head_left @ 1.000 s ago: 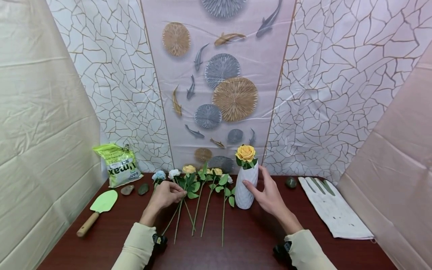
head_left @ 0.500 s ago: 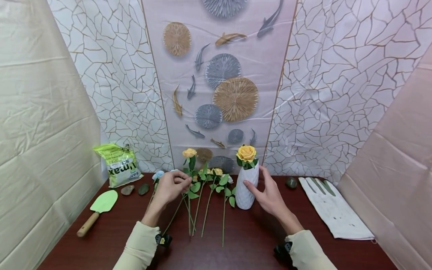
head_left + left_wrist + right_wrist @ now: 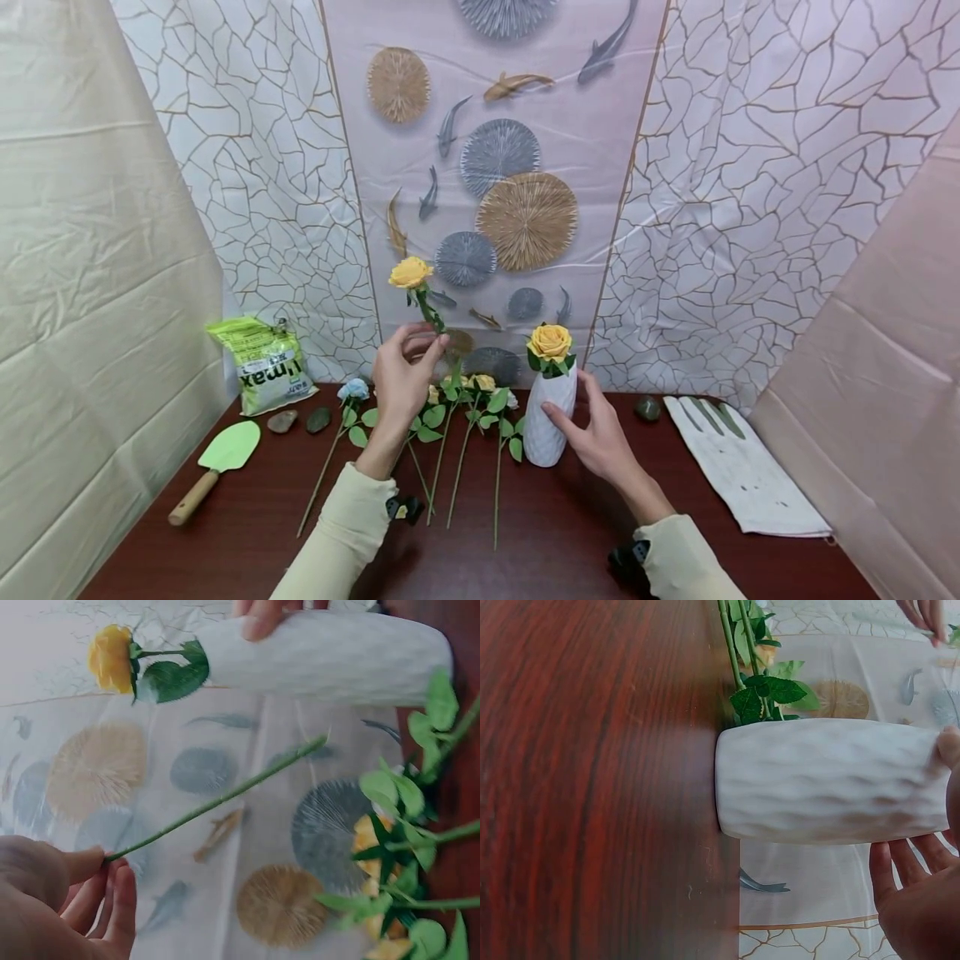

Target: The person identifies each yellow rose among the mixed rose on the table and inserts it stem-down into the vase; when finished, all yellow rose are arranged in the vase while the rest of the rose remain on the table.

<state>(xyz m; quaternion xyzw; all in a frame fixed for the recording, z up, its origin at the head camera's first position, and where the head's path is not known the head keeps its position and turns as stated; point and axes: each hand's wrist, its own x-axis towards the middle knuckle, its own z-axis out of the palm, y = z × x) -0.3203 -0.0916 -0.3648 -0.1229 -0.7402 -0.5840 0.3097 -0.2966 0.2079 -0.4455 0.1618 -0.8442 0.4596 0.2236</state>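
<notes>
My left hand point(image 3: 405, 371) pinches a yellow rose point(image 3: 410, 272) by its green stem, raised above the table to the left of the vase. In the left wrist view the stem point(image 3: 217, 802) slants out from the fingertips, its cut end near the vase's side. My right hand point(image 3: 600, 429) grips the white textured vase point(image 3: 546, 421), thumb in front and fingers behind. The vase stands upright on the table with another yellow rose point(image 3: 550, 342) in its mouth. Several flowers point(image 3: 480, 383) lie between the hands, stems toward me.
A blue flower point(image 3: 352, 389) lies left of the left arm. Farther left are a green bag point(image 3: 262, 367), two stones point(image 3: 318, 420) and a green trowel point(image 3: 228, 448) with a wooden handle. On the right sit a dark stone point(image 3: 647, 407) and a white glove point(image 3: 742, 467). A patterned cloth hangs behind.
My left hand has lifted the yellow rose up from among the lying flowers, moving higher and slightly right. The right hand stays on the vase.
</notes>
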